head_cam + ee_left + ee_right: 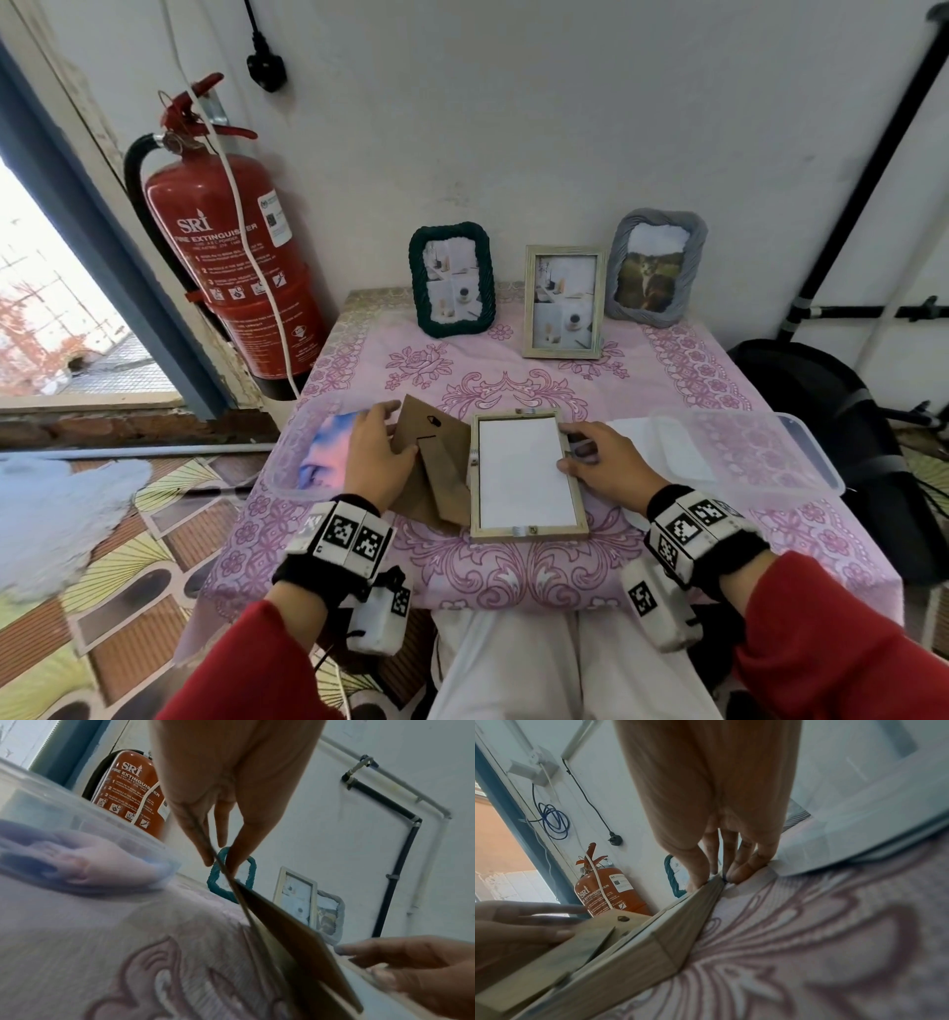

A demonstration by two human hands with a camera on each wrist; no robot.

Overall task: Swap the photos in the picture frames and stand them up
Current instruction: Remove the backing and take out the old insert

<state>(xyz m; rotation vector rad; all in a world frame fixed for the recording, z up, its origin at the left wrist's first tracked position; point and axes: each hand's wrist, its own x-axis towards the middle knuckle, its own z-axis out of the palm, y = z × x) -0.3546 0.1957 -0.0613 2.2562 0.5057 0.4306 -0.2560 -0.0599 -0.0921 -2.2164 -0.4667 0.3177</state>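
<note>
Left hand [371,448] pinches backing board [427,465] — right hand [603,459] steadies wooden frame [528,532]

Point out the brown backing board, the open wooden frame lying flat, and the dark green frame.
backing board [436,462], head view, on its brown card face beside the stand flap.
wooden frame [529,532], head view, on its near rail.
dark green frame [417,288], head view, on its left braided edge.
</note>
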